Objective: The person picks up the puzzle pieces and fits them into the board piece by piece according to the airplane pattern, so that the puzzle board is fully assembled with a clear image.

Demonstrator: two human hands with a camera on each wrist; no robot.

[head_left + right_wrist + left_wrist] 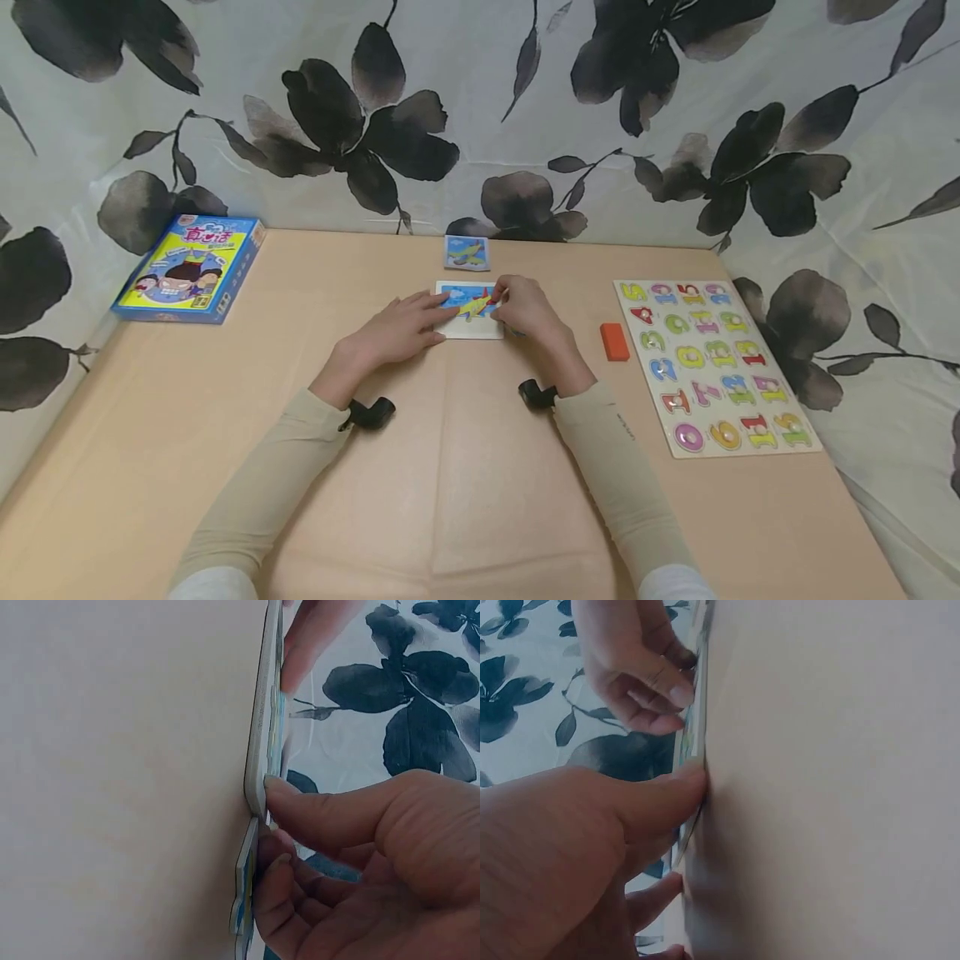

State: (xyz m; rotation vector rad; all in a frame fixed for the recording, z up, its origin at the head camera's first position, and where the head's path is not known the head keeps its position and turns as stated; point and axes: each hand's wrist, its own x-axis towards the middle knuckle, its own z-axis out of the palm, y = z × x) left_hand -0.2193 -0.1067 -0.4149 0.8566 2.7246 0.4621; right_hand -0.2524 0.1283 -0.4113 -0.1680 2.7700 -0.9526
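A small picture puzzle (471, 330) with a white border lies flat on the table and shows a yellow and red aeroplane on blue. My left hand (399, 329) rests over its left side with extended fingers, its thumb along the near edge in the left wrist view. At the right edge, my right hand (525, 307) has curled fingers and pinches a puzzle piece, mostly hidden by the fingers. Its thumb touches the board's corner in the right wrist view. Beside that corner, loose puzzle pieces (242, 889) lie partly under the curled fingers.
A small aeroplane picture card (467, 253) stands behind the puzzle. A blue and yellow box (191, 268) is at the back left. To the right are an orange block (614, 342) and a white board (652, 400) of colourful number shapes. Floral cloth (480, 108) hangs behind.
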